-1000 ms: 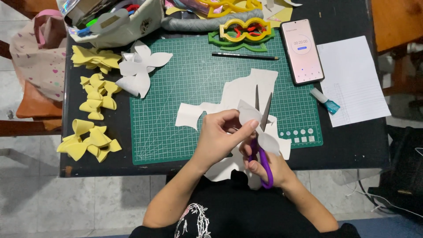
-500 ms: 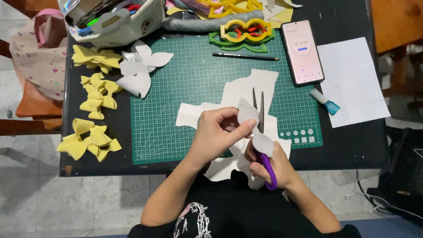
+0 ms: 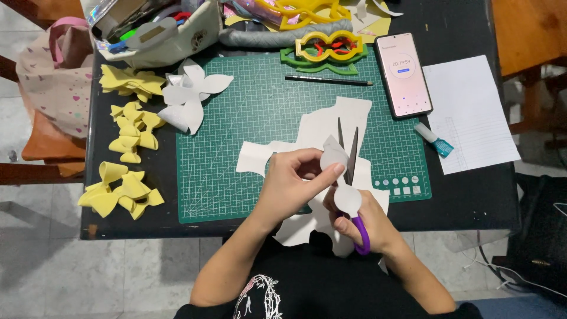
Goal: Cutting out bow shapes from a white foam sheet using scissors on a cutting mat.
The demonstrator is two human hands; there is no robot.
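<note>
My left hand (image 3: pixel 292 182) pinches a small white foam shape (image 3: pixel 338 174) over the near edge of the green cutting mat (image 3: pixel 260 118). My right hand (image 3: pixel 366 221) holds purple-handled scissors (image 3: pixel 349 159), their blades parted and pointing away from me, set against that shape. Under both hands lies a larger white foam sheet (image 3: pixel 328 127) with cut-out edges, part of it hanging off the table toward me.
Yellow foam bows (image 3: pixel 127 139) lie along the dark table's left side, white foam petals (image 3: pixel 189 94) at the mat's top left. A pencil (image 3: pixel 328 80), a phone (image 3: pixel 403 74), a lined paper sheet (image 3: pixel 469 112), a glue tube (image 3: pixel 434 139) and plastic templates (image 3: pixel 328 50) lie beyond. A pouch (image 3: pixel 159 29) sits top left.
The scissors have swung from leaning right to nearly straight, with the blades opening. My left hand has turned the small white shape slightly.
</note>
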